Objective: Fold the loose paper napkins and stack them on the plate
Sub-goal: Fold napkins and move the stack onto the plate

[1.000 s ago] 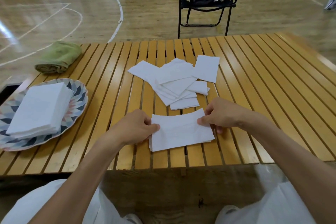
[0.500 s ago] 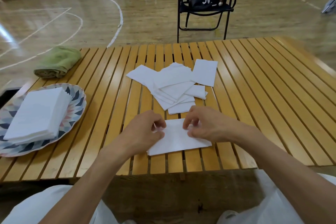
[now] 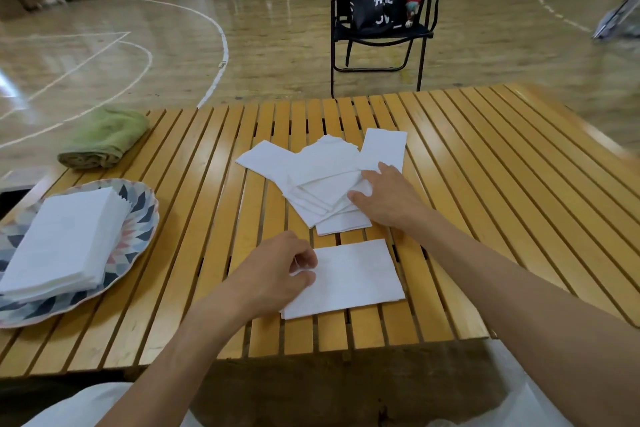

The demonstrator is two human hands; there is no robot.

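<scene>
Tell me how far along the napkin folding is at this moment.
Done: a folded stack sits on the plate. In hand: the left hand pinches a folded napkin; the right hand rests on the loose pile. Left: that pile.

Slatted wooden table (image 3: 485, 184) bears plate (image 3: 145, 218), green towel (image 3: 104, 139), loose napkins (image 3: 318, 177), folded napkin (image 3: 353, 277)

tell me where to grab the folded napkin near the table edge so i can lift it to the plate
Pinch the folded napkin at its left short edge, coming from the left, where the left hand already pinches it. It lies flat on the table, and that edge faces the plate.
</scene>
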